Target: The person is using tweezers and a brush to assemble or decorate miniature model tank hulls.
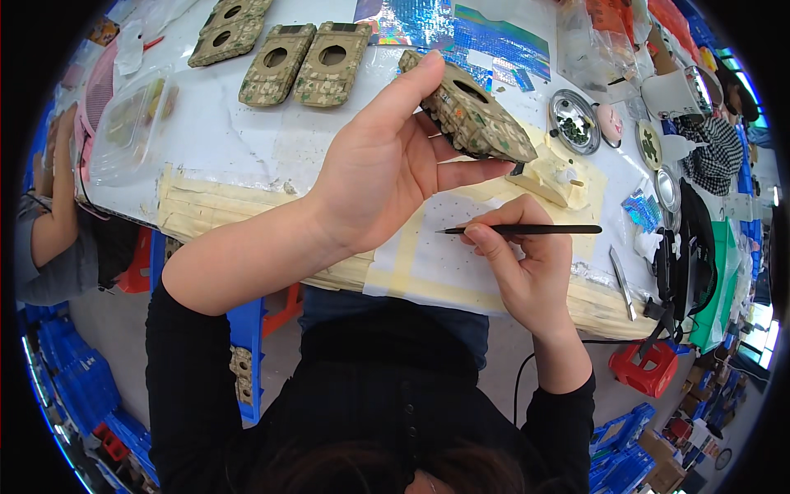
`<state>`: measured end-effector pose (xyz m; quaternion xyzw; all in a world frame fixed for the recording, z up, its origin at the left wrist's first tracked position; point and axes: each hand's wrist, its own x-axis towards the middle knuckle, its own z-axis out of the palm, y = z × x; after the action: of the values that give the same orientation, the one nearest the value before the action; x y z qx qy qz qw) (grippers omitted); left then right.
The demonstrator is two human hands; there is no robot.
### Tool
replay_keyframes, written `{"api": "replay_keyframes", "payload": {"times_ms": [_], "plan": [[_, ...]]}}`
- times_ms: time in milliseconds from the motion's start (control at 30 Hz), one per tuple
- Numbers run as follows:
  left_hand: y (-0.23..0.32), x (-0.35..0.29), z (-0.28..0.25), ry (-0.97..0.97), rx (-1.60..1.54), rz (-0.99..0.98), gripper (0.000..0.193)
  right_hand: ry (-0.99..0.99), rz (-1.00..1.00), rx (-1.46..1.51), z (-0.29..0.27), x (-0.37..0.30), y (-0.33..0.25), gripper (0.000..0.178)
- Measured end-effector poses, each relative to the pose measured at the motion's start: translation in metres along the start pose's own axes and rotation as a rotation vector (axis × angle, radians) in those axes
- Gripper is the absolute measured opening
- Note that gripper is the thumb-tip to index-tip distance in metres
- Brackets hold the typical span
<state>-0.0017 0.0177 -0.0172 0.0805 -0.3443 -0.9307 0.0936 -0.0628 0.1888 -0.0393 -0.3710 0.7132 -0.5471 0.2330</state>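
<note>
Raised over the table, my left hand (387, 160) is wrapped round a camouflage model tank hull (473, 107), tilted, with a round hole in its top. The thumb lies on its far end and the fingers support it from below. Lower and to the right, my right hand (527, 259) pinches slim black tweezers (551, 230) whose fine tip points left, apart from the hull. Beneath the tip lies a white sheet (428, 267) scattered with tiny dark specks. Three similar hulls, one of them the middle hull (278, 66), sit at the far left.
Shiny holographic sheets (502, 41) lie at the back. To the right are a round metal dish (574, 122) of small dark green bits, a yellowish block (551, 179) and a silver pointed tool (622, 282). A clear plastic box (127, 136) stands left, near another person's arm (62, 189).
</note>
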Motion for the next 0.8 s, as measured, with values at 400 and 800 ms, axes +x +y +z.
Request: {"api": "replay_keyframes", "payload": {"times_ms": [400,800], "plan": [[0.000,0.000,0.000,0.002,-0.012,0.012,0.047,0.017,0.019,0.002,-0.002,-0.001,-0.002,0.010],[0.001,0.000,-0.001,0.025,-0.016,-0.033,0.046,0.235,-0.175,0.207,-0.035,-0.010,-0.031,0.011]]}}
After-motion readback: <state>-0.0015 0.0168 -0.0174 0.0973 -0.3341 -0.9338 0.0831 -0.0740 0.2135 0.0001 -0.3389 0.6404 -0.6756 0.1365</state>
